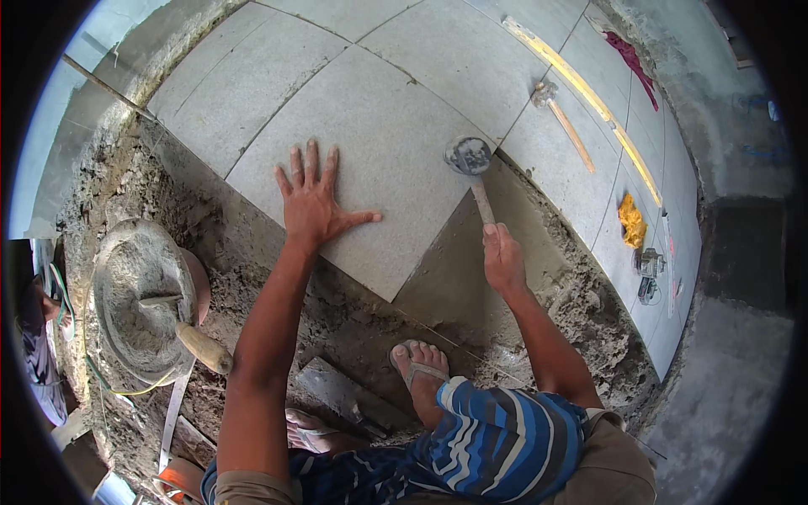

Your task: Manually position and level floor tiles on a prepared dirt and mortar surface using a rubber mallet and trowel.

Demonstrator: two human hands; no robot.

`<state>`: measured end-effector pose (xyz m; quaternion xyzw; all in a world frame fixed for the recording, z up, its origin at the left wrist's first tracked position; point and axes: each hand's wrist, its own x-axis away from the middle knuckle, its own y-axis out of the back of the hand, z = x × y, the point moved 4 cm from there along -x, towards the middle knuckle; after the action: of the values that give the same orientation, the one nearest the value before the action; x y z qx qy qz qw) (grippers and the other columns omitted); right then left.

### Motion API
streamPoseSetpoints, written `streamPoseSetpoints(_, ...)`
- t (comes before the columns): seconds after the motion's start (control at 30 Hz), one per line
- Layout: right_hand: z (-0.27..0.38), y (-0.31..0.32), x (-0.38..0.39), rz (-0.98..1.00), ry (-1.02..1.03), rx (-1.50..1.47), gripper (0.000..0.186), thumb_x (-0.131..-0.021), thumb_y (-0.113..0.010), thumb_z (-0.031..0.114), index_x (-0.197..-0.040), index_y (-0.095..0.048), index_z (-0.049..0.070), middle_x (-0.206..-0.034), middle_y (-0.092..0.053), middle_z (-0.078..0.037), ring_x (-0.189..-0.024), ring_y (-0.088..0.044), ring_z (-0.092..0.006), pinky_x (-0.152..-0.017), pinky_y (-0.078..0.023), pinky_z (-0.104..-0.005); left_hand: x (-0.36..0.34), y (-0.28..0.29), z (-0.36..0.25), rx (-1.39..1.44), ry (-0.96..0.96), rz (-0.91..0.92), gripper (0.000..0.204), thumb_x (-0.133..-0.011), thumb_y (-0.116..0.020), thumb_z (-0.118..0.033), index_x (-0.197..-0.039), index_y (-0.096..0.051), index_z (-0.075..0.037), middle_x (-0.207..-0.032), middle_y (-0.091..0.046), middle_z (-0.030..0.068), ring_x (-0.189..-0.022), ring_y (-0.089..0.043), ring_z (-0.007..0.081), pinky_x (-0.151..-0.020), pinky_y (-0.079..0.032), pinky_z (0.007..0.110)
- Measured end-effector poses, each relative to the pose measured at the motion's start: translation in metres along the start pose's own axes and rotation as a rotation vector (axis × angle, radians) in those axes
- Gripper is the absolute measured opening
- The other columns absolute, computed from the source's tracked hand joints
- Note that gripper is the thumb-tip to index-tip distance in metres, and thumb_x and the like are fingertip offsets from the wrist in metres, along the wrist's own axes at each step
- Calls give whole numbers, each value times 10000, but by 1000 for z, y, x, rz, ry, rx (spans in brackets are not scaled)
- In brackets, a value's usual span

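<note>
My left hand [311, 206] lies flat with fingers spread on a large grey floor tile [353, 118]. My right hand [505, 259] grips the wooden handle of a mallet [481, 198]. Its dark round head [468, 155], smeared with pale mortar, is over the right corner of that tile; whether it touches cannot be told. Wet grey mortar [454, 273] spreads beside the tile's lower right edge. A taut string [438, 337] runs across the mortar bed near my feet.
At left stands a mortar bucket [189, 269] with a wooden-handled trowel [204, 348]. A flat metal trowel [337, 391] lies by my feet. On the right-hand tiles are a hammer [566, 126], a long yellow straightedge [581, 84] and a yellow cloth [631, 220]. Another person [42, 353] shows at far left.
</note>
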<state>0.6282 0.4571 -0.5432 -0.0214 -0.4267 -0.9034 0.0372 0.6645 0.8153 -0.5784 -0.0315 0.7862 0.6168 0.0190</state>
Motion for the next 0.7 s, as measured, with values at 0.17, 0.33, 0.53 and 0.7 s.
streamPoseSetpoints(0.17, 15, 3, 1, 2, 17, 39, 442, -1134, -448, 423, -950, -539, 31, -729, -605, -274, -739, -621, -554, -626, -445, -596, -1, 3, -2, 24, 23, -4, 1491, -529, -665, -1011, -1699, -272, -175, -1776, -130, 187, -1636, -50, 446, -1264, -7, 700)
streamPoseSetpoints(0.33, 35, 8, -10, -6, 87, -133, 393, -1128, -478, 383, -952, -540, 36, -708, -590, -266, -739, -628, -543, -608, -445, -582, -2, 5, -4, 13, 9, 1, 1484, -533, -668, -1009, -1696, -280, -173, -1774, -133, 193, -1634, -50, 454, -1265, -7, 697)
streamPoseSetpoints(0.53, 39, -10, -51, -63, 215, -9, 384, -1129, -473, 375, -959, -542, 38, -719, -592, -265, -734, -632, -532, -614, -449, -573, -1, 3, -2, 20, 14, -15, 1494, -529, -653, -1019, -1694, -282, -160, -1769, -140, 209, -1630, -54, 469, -1254, 2, 715)
streamPoseSetpoints(0.7, 32, -14, -62, -45, 140, -97, 420, -1131, -449, 408, -992, -558, 27, -759, -615, -288, -778, -638, -549, -664, -458, -599, -2, 3, -1, 39, -10, -43, 1498, -518, -635, -1030, -1678, -325, -135, -1757, -172, 229, -1622, -98, 476, -1238, -26, 736)
